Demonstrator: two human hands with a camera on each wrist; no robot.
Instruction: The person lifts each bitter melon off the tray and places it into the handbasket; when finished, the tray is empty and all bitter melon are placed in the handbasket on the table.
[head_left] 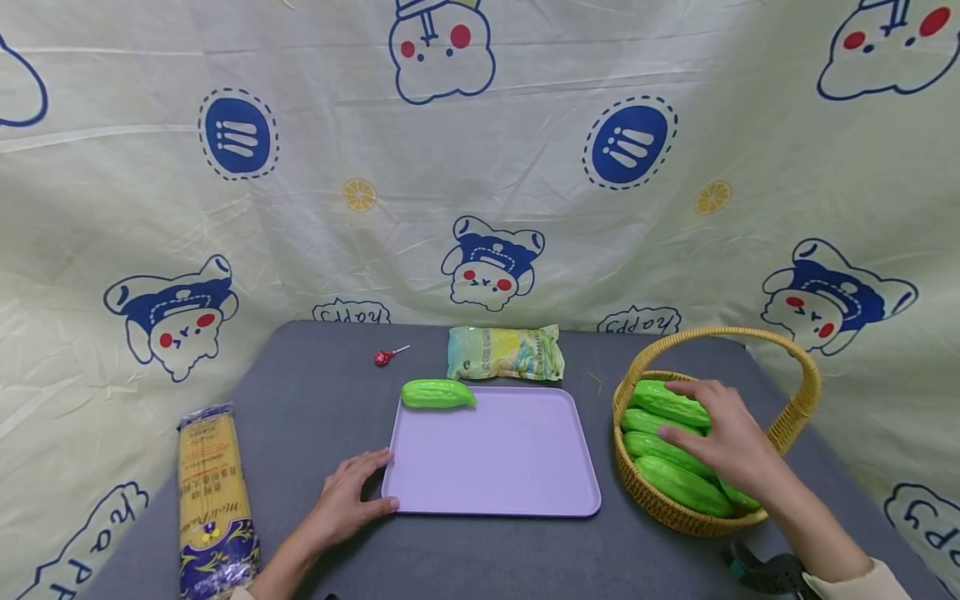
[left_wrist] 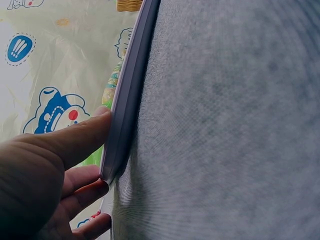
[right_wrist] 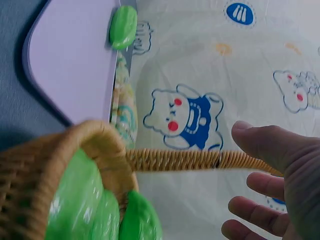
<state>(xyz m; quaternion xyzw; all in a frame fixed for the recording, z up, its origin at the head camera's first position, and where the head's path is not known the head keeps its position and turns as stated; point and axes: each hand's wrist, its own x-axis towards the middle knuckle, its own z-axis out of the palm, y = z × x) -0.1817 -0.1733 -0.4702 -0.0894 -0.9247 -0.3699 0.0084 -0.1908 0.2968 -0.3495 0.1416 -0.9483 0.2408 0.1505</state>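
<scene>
A lilac tray [head_left: 495, 454] lies on the table, with one ridged, bright green cucumber-like vegetable [head_left: 438, 394] at its far left corner. My left hand [head_left: 347, 500] touches the tray's left edge, thumb near the front corner; in the left wrist view its thumb and fingertips meet the rim [left_wrist: 131, 90]. On the right, a wicker basket [head_left: 675, 512] holds several similar green vegetables [head_left: 678, 483]. Over these hovers my right hand [head_left: 731, 437], thumb and fingers apart. The right wrist view has this hand [right_wrist: 280, 185] beside the basket handle [right_wrist: 185, 160], holding nothing.
Behind the tray lie a green-yellow packet [head_left: 506, 353] and a small red lollipop [head_left: 383, 358]. A long yellow and blue package [head_left: 217, 500] rests at the left. A dark strap-like object [head_left: 768, 571] is by the right wrist. A patterned curtain [head_left: 480, 167] borders the table.
</scene>
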